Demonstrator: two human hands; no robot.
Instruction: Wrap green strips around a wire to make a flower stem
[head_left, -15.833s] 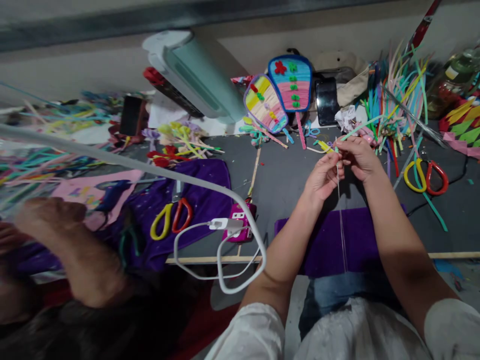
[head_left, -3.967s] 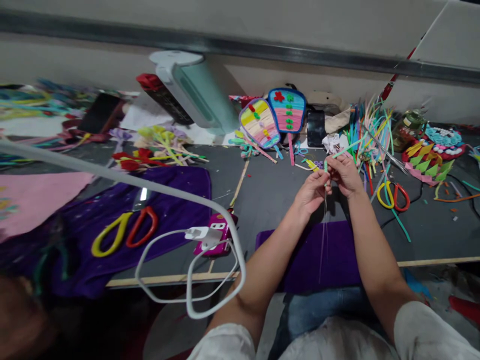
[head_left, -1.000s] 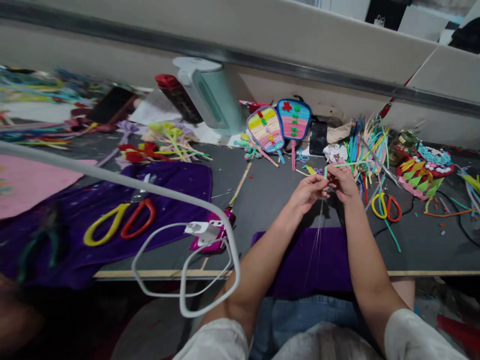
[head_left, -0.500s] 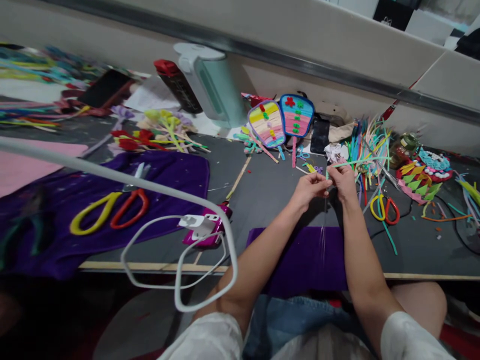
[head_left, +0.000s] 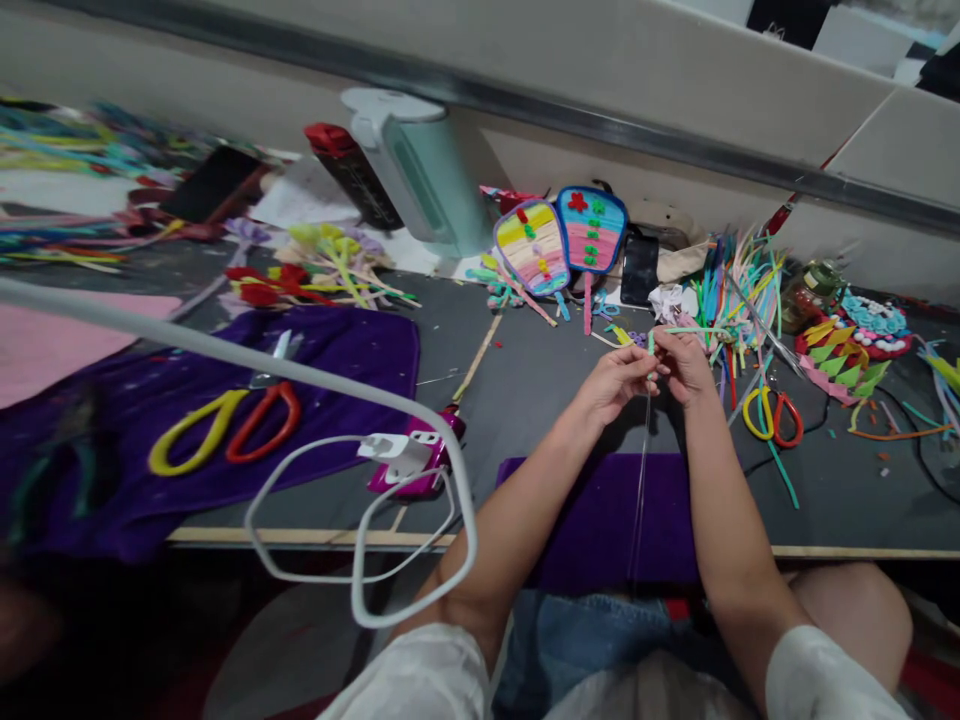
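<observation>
Left of the hands (head_left: pixel 619 382), white cable (head_left: pixel 471 510) overlaps one forearm (head_left: pixel 525 510).

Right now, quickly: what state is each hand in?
Left hand: closed, holding the thin strands.
Right hand: closed, holding the pale green strip.

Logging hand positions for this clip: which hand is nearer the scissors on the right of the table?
Right. The right hand is left of the scissors and a little higher in view; the left hand is farther left, past the right one.
</observation>
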